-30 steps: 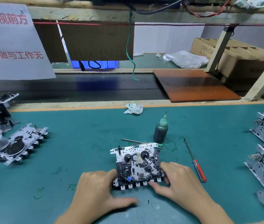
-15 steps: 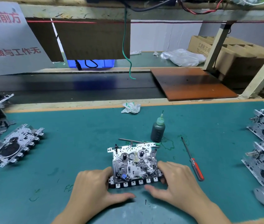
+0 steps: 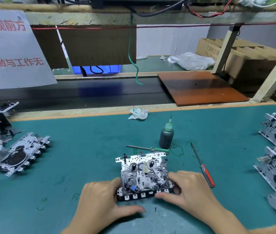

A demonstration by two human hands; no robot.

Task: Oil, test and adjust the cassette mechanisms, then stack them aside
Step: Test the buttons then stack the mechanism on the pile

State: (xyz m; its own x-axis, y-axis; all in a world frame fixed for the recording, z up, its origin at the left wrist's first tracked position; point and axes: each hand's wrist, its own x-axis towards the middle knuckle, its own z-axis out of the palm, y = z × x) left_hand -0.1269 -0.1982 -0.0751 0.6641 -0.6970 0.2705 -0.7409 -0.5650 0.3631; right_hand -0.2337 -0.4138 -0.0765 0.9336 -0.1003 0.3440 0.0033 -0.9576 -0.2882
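Flat on the teal felt mat (image 3: pixel 83 149): a perforated metal cassette mechanism (image 3: pixel 144 176), black square keys along its near edge. Gripped from both sides, left hand (image 3: pixel 103 205) curled against the left end, thumb stretched below the keys; right hand (image 3: pixel 189 193) clasping the right end, fingertips on the keys. Beyond the fingers, a dark squat oil bottle (image 3: pixel 166 137) with green nozzle; rightward, a red-handled screwdriver (image 3: pixel 203 166).
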